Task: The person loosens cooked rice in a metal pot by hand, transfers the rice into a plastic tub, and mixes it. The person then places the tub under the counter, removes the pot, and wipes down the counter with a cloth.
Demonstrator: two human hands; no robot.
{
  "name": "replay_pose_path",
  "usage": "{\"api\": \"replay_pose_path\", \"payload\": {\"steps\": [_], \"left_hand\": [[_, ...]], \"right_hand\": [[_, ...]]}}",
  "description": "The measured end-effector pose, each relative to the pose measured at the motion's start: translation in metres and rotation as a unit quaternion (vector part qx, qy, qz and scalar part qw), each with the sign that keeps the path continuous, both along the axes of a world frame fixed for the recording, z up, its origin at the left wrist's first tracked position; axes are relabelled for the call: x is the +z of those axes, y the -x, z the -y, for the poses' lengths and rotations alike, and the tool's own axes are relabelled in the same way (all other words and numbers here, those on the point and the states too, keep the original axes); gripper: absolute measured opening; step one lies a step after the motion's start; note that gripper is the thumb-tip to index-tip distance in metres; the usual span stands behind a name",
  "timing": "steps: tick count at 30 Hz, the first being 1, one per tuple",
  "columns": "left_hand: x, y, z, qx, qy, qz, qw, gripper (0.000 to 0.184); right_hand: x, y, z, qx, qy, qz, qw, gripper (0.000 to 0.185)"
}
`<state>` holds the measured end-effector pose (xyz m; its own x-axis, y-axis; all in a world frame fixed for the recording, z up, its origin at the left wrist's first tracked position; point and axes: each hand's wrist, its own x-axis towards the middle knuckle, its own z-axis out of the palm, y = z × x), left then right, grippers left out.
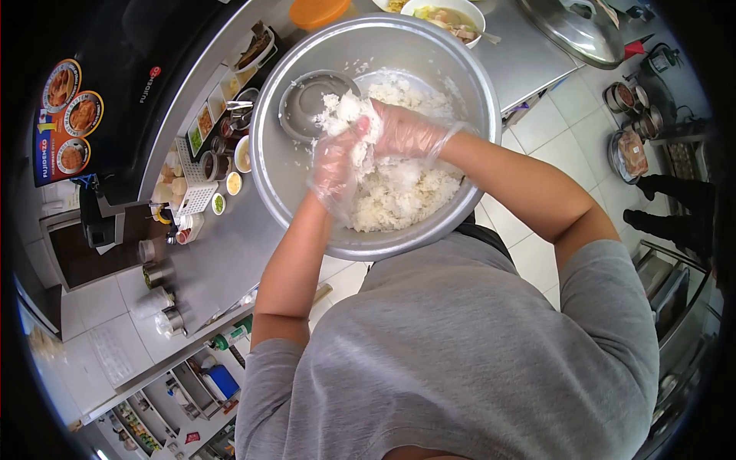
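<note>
The kitchen spread out around a steel counter (230,253), pale floor tiles (567,123) off to the right, and over there stood another person (678,211), only dark legs and feet clearly in sight! Right at the centre, the big basin (360,249) had all the action, and in it was the rice (402,201), a broad loose heap on the near side, more of it toward the far side, stray grains stuck to the wall. And look at the hands, both in clear plastic gloves! The left hand (335,165) curled around a white clump (345,113) from the left, while the right hand (406,132) came in from the other side, fingers bent against it, the two meeting above the heap with the clump gripped between them. Just beside them, a metal bowl (301,107) sat inside the basin, on its far left. Beyond the rim, a soup bowl (477,37) stood near, with a glass lid (575,29) to its right and an orange lid (318,11) to its left. Over on the left, two little cups (234,182) sat near the basin, close to a white basket (198,188)
</note>
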<state>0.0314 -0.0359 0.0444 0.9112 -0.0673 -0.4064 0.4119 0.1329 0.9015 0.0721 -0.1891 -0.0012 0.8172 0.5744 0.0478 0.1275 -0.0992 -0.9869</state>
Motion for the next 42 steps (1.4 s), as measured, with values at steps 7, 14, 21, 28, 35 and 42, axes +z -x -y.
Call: {"api": "replay_pose_path", "payload": {"steps": [7,14,21,28,35,42], "left_hand": [[0.001,-0.007,0.002,0.039,0.026,0.004,0.999,0.045],[0.006,0.004,-0.028,0.017,-0.094,-0.063,0.993,0.047],[-0.055,0.014,-0.093,-0.207,-0.216,0.029,0.954,0.056],[-0.02,0.032,-0.065,-0.161,-0.341,0.036,0.925,0.065],[-0.02,0.013,-0.081,-0.217,-0.361,-0.055,0.905,0.091],[-0.102,-0.049,-0.079,-0.122,-0.019,-0.185,0.975,0.104]], "right_hand": [[0.044,0.01,0.016,0.005,0.207,0.106,0.972,0.054],[0.039,0.008,0.019,-0.073,0.229,0.162,0.957,0.033],[0.024,0.006,0.02,-0.097,0.191,0.17,0.962,0.035],[0.074,-0.006,0.035,0.103,0.26,0.161,0.947,0.057],[0.051,-0.091,0.046,0.042,0.366,-0.026,0.929,0.075],[-0.033,-0.104,-0.018,0.212,0.32,-0.098,0.918,0.071]]}}
